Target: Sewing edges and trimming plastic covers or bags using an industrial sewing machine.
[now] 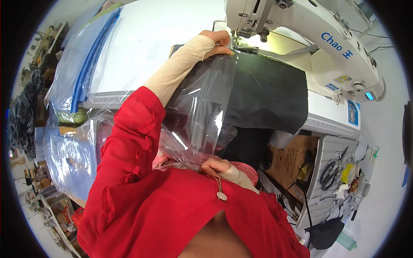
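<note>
A clear plastic sheet (195, 101) hangs from the sewing machine bed over the table's front edge toward my lap. My left hand (217, 44), in a beige under-sleeve, pinches its upper edge just left of the machine's presser foot (235, 42). Down at my lap, my right hand (216, 167) is closed, its curled fingers at the sheet's lower edge. A black sheet of material (267, 90) lies to the right of the plastic, its far edge along the needle area. It drapes over the table's front edge. The white sewing machine (318, 41) stands above it.
More clear plastic with blue edging (95, 56) is heaped at the left and hangs off the white table (159, 21). A ruler strip (329, 125) runs along the front edge. To the lower right are a cardboard box (289, 157) and a grey tray (316, 206) with scissors (330, 175).
</note>
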The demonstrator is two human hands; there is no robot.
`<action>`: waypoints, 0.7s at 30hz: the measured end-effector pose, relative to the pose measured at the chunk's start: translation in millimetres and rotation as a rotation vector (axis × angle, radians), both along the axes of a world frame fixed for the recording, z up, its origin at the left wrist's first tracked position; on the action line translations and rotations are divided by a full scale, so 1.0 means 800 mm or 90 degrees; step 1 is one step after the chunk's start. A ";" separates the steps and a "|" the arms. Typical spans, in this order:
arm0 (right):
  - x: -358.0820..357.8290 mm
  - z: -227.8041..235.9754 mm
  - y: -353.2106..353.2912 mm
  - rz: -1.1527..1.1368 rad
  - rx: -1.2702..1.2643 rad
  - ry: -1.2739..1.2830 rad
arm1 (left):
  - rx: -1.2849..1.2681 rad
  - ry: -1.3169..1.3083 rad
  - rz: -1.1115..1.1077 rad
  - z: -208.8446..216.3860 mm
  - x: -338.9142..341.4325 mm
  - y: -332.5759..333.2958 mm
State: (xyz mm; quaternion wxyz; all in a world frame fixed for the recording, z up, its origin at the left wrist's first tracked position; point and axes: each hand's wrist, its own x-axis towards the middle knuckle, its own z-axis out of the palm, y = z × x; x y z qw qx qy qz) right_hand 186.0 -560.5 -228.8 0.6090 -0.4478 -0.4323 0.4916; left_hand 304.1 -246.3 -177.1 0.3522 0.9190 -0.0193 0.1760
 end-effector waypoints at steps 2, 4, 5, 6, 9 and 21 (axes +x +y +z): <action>-0.003 -0.007 0.000 -0.009 0.000 0.027 | -0.007 0.032 0.011 0.006 0.002 0.002; -0.003 -0.015 0.001 -0.014 0.003 0.053 | -0.012 0.041 0.016 0.009 0.004 0.006; -0.001 -0.017 0.002 -0.005 0.003 0.026 | -0.017 0.050 0.021 0.009 0.005 0.008; 0.001 -0.020 0.003 0.003 0.005 -0.001 | -0.017 0.050 0.023 0.006 0.006 0.011; 0.002 -0.022 0.006 -0.038 -0.004 -0.064 | -0.023 0.025 0.020 0.004 0.008 0.010; 0.008 -0.003 0.000 -0.025 -0.118 -0.047 | 0.044 -0.030 -0.116 -0.009 0.012 0.022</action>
